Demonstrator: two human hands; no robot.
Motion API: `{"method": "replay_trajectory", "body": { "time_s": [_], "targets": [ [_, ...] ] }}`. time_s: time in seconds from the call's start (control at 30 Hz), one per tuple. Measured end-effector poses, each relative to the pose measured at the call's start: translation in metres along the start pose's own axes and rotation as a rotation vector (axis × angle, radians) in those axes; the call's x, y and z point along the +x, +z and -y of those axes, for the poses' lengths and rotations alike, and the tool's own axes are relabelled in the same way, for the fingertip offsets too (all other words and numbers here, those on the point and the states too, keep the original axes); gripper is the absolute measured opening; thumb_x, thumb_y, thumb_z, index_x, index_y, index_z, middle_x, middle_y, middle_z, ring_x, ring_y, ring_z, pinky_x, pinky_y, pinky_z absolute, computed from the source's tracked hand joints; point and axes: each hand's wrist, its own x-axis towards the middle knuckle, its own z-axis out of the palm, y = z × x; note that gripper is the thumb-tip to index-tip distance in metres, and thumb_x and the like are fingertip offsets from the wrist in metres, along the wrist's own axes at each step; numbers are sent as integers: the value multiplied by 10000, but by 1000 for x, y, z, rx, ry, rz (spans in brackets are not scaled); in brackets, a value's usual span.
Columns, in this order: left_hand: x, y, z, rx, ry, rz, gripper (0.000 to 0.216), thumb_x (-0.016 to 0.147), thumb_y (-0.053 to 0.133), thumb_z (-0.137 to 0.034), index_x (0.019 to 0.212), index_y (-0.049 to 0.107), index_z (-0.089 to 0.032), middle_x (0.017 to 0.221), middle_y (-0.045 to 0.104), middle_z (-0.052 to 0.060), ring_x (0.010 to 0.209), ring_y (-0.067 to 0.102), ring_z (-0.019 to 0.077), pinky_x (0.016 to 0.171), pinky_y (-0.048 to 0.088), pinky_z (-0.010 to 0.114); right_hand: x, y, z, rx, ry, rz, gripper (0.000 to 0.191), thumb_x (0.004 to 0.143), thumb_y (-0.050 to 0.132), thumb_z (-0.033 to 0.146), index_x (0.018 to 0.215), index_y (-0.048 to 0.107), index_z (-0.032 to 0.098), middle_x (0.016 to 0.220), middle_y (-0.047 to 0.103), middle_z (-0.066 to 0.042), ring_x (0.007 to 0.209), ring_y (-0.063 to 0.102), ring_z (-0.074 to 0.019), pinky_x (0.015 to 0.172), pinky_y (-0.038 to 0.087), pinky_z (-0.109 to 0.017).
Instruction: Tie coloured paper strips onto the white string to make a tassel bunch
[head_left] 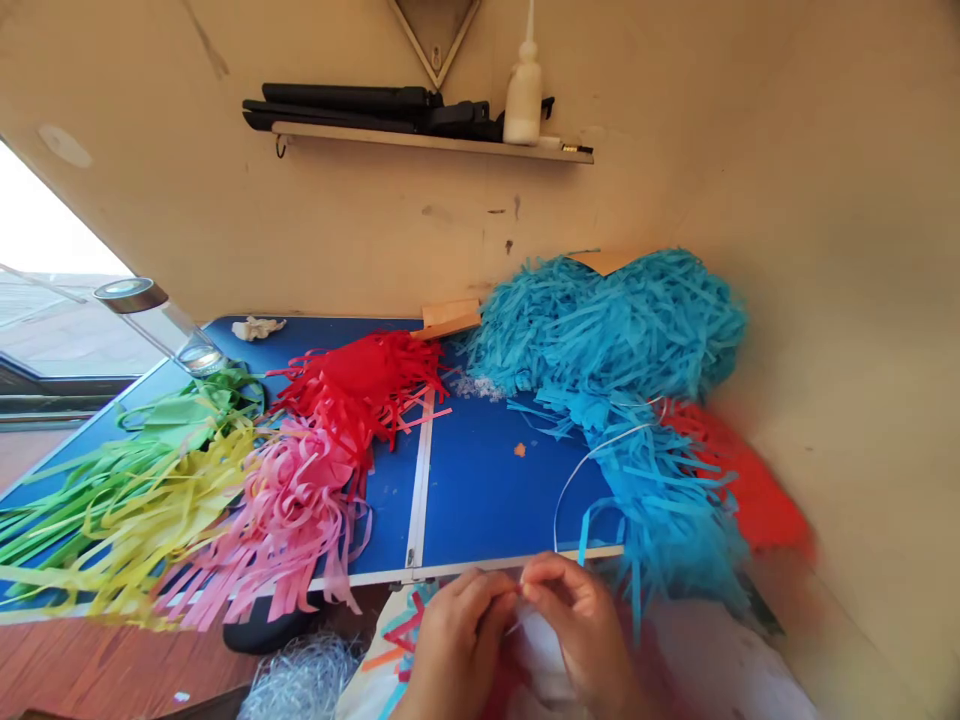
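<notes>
At the near table edge, my left hand (466,640) and my right hand (579,622) meet fingertip to fingertip. Both are closed in a pinch, thumb against forefinger. What they pinch is tiny, with a hint of red, and I cannot make it out. A thin white string (576,470) runs from the blue tissue-paper fringe (664,490) down behind my right hand. Under the hands lies pale cloth (712,665) with red and light-blue paper strips (405,635) on its left side. Blurred red material shows between my wrists.
Pink (296,490), red (360,375), yellow (180,490) and green fringes (172,420) cover the blue table's left. A glass bottle (169,330) stands behind them. Blue fringe (615,325) is heaped at back right, near red paper (750,480). A wall shelf (420,138) holds a squeeze bottle (523,100).
</notes>
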Motion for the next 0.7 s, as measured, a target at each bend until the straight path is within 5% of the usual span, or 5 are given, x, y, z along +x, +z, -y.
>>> {"method": "replay_trajectory", "body": {
  "time_s": [0.23,0.37,0.7],
  "targets": [
    [-5,8,5,-304,-306,83,63,860,590,-246,918,578,-224,765,718,12,666,673,151,623,528,228,-1,-8,8,-73,-1,125,164,877,632,375,882,682,219,880,653,-33,836,620,-179,758,508,-244],
    [-5,1,0,-279,-223,119,138,849,594,-229,986,579,-220,947,704,50,881,676,174,799,538,278,-2,-13,5,-96,4,93,183,892,623,387,938,665,215,914,645,-41,868,611,-179,800,496,-253],
    [-4,2,-1,-201,-180,18,53,822,600,-197,821,645,-225,816,718,15,725,678,138,672,544,206,-3,-9,9,-161,-17,112,92,822,674,279,864,650,201,845,649,-29,826,606,-176,785,491,-264]
  ]
}}
